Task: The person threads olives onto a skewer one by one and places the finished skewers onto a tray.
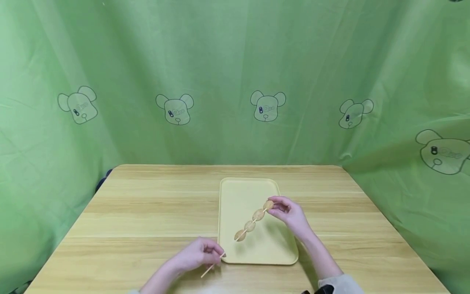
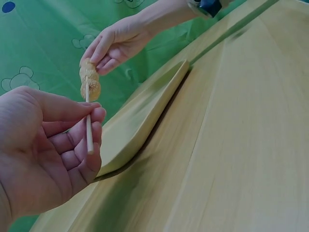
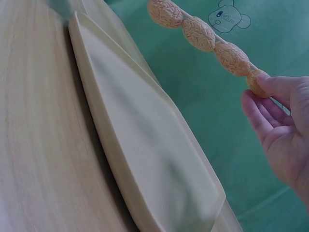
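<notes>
A wooden skewer (image 1: pixel 207 271) threaded with several brown, wrinkled oval balls (image 1: pixel 258 214) is held at a slant above the tray. My left hand (image 1: pixel 196 254) pinches the bare lower end of the stick between thumb and fingers, and the stick's tip pokes out past them in the left wrist view. At the upper end, my right hand (image 1: pixel 291 214) pinches the last ball with thumb and fingertips, partly covering it. In the right wrist view the other balls (image 3: pixel 199 34) line up away from that hand. Beneath lies a pale yellow rectangular tray (image 1: pixel 242 192).
The tray rests on a light wood-grain table (image 1: pixel 154 204), right of its middle. Green curtains (image 1: pixel 220 53) with bear-head prints hang behind and on both sides. A dark band (image 2: pixel 206 6) sits on the right wrist.
</notes>
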